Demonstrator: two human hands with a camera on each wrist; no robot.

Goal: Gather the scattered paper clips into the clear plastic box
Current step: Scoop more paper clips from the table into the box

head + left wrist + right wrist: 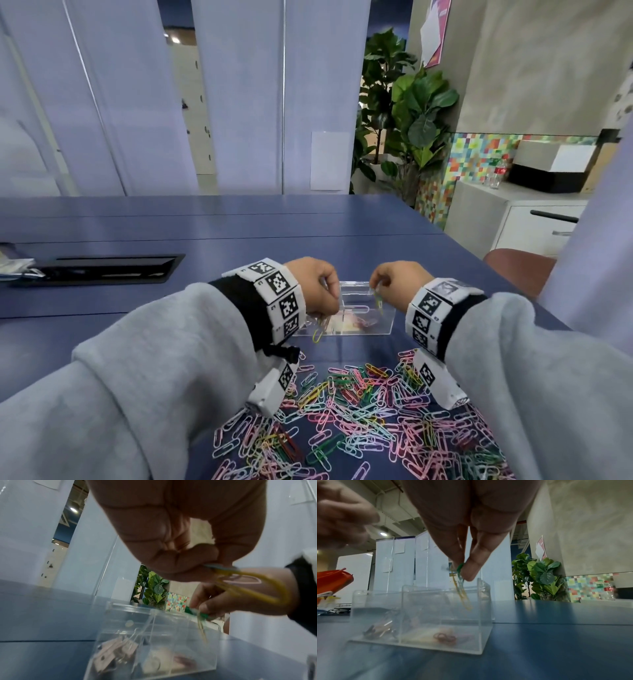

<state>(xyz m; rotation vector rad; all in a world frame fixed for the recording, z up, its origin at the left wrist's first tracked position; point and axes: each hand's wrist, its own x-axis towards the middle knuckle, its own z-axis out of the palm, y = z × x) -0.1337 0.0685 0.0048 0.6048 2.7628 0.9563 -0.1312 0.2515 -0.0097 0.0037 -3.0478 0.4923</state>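
A clear plastic box [383,327] with inner dividers stands on the blue table, between my two hands. My left hand [320,291] hovers at its left side and pinches yellow paper clips [318,334] that hang down. My right hand [394,284] is over the box's right part and pinches green and yellow clips [378,300] dangling into it. In the left wrist view the yellow clips [267,588] hang from my left hand [214,563] above the box [180,639]. The right wrist view shows my right hand [462,568] with its clips [462,592] above the box [481,628].
A big heap of coloured paper clips [359,418] lies on the table [239,233] close to me, under my wrists. Binder clips [116,653] and rubber bands [445,637] sit in the box's compartments. A black cable tray [102,267] is recessed at the left. A red chair [520,270] stands at the right.
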